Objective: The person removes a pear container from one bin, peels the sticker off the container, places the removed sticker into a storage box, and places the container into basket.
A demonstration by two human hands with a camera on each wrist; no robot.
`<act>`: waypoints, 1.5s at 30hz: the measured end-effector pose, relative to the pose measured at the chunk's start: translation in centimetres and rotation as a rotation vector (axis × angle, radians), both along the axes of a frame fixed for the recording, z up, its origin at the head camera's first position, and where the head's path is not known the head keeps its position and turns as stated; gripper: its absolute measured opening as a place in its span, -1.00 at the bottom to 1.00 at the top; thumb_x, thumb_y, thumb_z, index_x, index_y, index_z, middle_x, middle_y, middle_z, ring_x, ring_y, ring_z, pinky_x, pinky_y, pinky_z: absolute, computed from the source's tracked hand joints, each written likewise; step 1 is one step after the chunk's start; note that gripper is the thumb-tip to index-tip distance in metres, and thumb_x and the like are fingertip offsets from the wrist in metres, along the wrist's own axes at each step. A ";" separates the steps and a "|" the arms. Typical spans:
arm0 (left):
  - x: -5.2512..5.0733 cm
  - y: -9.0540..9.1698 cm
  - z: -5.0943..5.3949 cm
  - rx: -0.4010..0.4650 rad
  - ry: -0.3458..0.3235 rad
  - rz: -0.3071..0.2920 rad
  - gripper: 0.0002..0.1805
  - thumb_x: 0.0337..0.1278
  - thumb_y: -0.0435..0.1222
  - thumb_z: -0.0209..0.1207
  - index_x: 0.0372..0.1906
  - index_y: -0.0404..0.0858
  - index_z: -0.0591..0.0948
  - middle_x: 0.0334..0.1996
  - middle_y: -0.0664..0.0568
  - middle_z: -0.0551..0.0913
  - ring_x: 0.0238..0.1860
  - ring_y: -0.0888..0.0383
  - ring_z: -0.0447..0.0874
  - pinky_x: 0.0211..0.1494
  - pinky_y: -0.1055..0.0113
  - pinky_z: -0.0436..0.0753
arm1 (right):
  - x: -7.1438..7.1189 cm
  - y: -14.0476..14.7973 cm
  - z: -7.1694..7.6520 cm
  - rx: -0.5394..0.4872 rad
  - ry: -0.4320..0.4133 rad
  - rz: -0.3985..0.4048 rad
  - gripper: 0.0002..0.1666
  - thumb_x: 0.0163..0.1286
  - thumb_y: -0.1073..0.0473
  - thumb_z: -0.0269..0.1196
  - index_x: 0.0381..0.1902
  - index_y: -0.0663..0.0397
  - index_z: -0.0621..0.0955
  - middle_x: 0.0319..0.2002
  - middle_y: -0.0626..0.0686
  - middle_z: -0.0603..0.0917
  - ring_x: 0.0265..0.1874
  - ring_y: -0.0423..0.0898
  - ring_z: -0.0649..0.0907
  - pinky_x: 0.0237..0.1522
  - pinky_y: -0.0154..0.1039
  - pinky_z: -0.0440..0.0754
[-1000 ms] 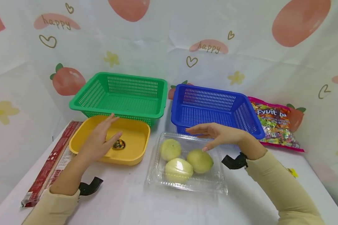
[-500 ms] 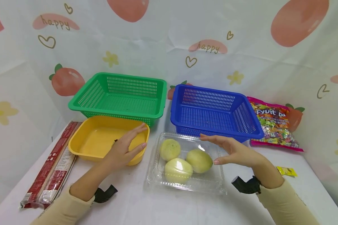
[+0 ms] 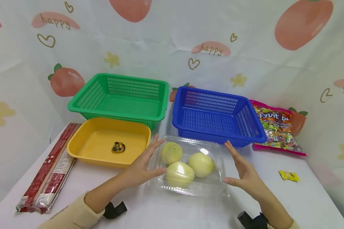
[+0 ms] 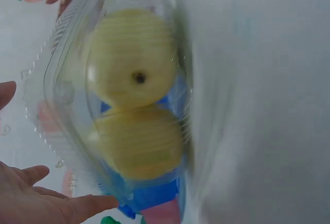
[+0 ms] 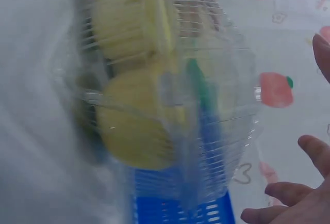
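A clear plastic clamshell box (image 3: pixel 207 187) lies on the white table with three round, pale yellow-green fruits (image 3: pixel 201 164) inside; its lid is down. My left hand (image 3: pixel 139 171) is at the box's left side, fingers spread and thumb pointing toward it. On the other side, my right hand (image 3: pixel 245 176) faces the box with its fingers apart and nothing in them. Both wrist views show the box and fruits, blurred, between the wrists; the left fingertips (image 4: pixel 105 202) appear close to its edge. Whether they touch it I cannot tell.
Behind the box stands a blue basket (image 3: pixel 218 140), with a green basket (image 3: pixel 160 116) to its left. A yellow tray (image 3: pixel 97 157) holds a small black-labelled item (image 3: pixel 118 147). Long red packets (image 3: pixel 50 178) lie far left. At right are a candy bag (image 3: pixel 278 128) and a yellow-wrapped sweet (image 3: pixel 289 176).
My left hand has moved right, from over the yellow tray to the box's left side. My right hand has come off from above the box, rightward and nearer to me.
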State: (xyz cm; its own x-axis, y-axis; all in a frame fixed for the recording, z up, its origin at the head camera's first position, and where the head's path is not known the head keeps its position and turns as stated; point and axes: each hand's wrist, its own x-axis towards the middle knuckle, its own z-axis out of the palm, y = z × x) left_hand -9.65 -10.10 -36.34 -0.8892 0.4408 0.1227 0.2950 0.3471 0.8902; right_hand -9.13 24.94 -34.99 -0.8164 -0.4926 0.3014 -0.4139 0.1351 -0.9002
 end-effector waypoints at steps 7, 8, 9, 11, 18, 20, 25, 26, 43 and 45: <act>0.6 0.8 -0.6 -0.040 -0.018 0.011 0.05 -0.10 -0.08 0.36 0.45 0.19 -0.05 0.49 0.16 -0.38 0.49 -0.10 -0.32 0.34 -0.36 -0.07 | 0.9 -0.3 -2.5 -0.105 0.023 0.038 0.05 0.09 0.44 0.31 0.43 0.33 -0.03 0.51 -0.09 -0.18 0.44 -0.42 -0.16 0.31 -0.69 -0.03; 0.6 0.9 -0.7 -0.044 -0.008 0.014 0.06 -0.13 -0.07 0.37 0.45 0.19 -0.05 0.49 0.17 -0.38 0.49 -0.08 -0.31 0.35 -0.34 -0.07 | 0.9 -0.4 -2.8 -0.112 0.036 0.053 0.05 0.08 0.45 0.31 0.41 0.37 -0.02 0.51 -0.04 -0.20 0.45 -0.38 -0.17 0.32 -0.67 -0.03; 0.6 1.0 -0.8 -0.047 0.007 0.016 0.08 -0.15 -0.06 0.38 0.45 0.17 -0.04 0.49 0.16 -0.37 0.50 -0.08 -0.31 0.36 -0.34 -0.08 | 0.8 -0.5 -3.0 -0.112 0.048 0.067 0.05 0.06 0.46 0.32 0.40 0.41 -0.01 0.51 0.00 -0.24 0.46 -0.36 -0.17 0.33 -0.65 -0.02; 0.7 1.1 -1.0 -0.051 0.032 0.029 0.10 -0.19 -0.05 0.40 0.46 0.15 -0.03 0.49 0.12 -0.36 0.49 -0.11 -0.32 0.35 -0.34 -0.08 | 0.7 -0.5 -3.6 -0.098 0.072 0.081 0.05 0.00 0.50 0.34 0.37 0.48 0.02 0.50 0.10 -0.30 0.47 -0.30 -0.17 0.35 -0.62 -0.01; 0.6 1.2 -2.0 -0.014 0.065 0.017 0.16 -0.26 -0.11 0.44 0.47 0.01 -0.03 0.50 0.00 -0.36 0.46 -0.26 -0.32 0.30 -0.42 -0.07 | 0.5 -0.6 -4.9 -0.038 0.091 0.051 0.11 -0.15 0.56 0.36 0.36 0.47 0.07 0.46 0.23 -0.40 0.47 -0.27 -0.27 0.34 -0.64 -0.05; 0.7 1.3 -2.3 -0.012 0.064 0.010 0.19 -0.29 -0.10 0.46 0.47 0.03 -0.05 0.49 0.03 -0.40 0.47 -0.23 -0.31 0.30 -0.40 -0.03 | 0.5 -0.5 -5.1 -0.016 0.082 0.041 0.11 -0.17 0.57 0.36 0.35 0.45 0.10 0.46 0.24 -0.41 0.46 -0.26 -0.31 0.33 -0.66 -0.07; 0.7 1.6 -2.7 0.002 0.017 -0.004 0.24 -0.36 -0.09 0.49 0.47 0.10 -0.07 0.47 0.14 -0.49 0.48 -0.13 -0.38 0.34 -0.32 -0.01 | 0.6 -0.7 -5.6 -0.005 0.057 0.040 0.11 -0.20 0.58 0.36 0.35 0.45 0.10 0.45 0.27 -0.42 0.46 -0.29 -0.30 0.31 -0.67 -0.08; 0.7 1.6 -2.8 0.007 0.003 -0.006 0.24 -0.37 -0.10 0.49 0.46 0.11 -0.07 0.47 0.15 -0.50 0.49 -0.11 -0.40 0.35 -0.31 -0.03 | 0.6 -0.8 -5.7 -0.003 0.054 0.040 0.12 -0.19 0.57 0.37 0.35 0.45 0.10 0.44 0.29 -0.43 0.46 -0.31 -0.30 0.31 -0.67 -0.09; 0.4 1.6 -3.0 0.013 -0.068 -0.016 0.17 -0.34 -0.09 0.48 0.42 0.21 -0.02 0.46 0.17 -0.54 0.48 -0.11 -0.45 0.35 -0.33 -0.07 | 0.7 -1.4 -5.8 0.087 0.084 -0.027 0.18 -0.18 0.52 0.40 0.41 0.25 0.08 0.47 0.21 -0.42 0.42 -0.44 -0.27 0.25 -0.67 -0.16; 0.4 1.6 -3.0 0.017 -0.061 -0.019 0.17 -0.35 -0.10 0.48 0.42 0.20 -0.01 0.46 0.18 -0.53 0.49 -0.10 -0.45 0.35 -0.32 -0.07 | 0.7 -1.4 -5.7 0.088 0.090 -0.028 0.18 -0.18 0.52 0.41 0.41 0.25 0.08 0.46 0.23 -0.42 0.42 -0.44 -0.27 0.24 -0.70 -0.14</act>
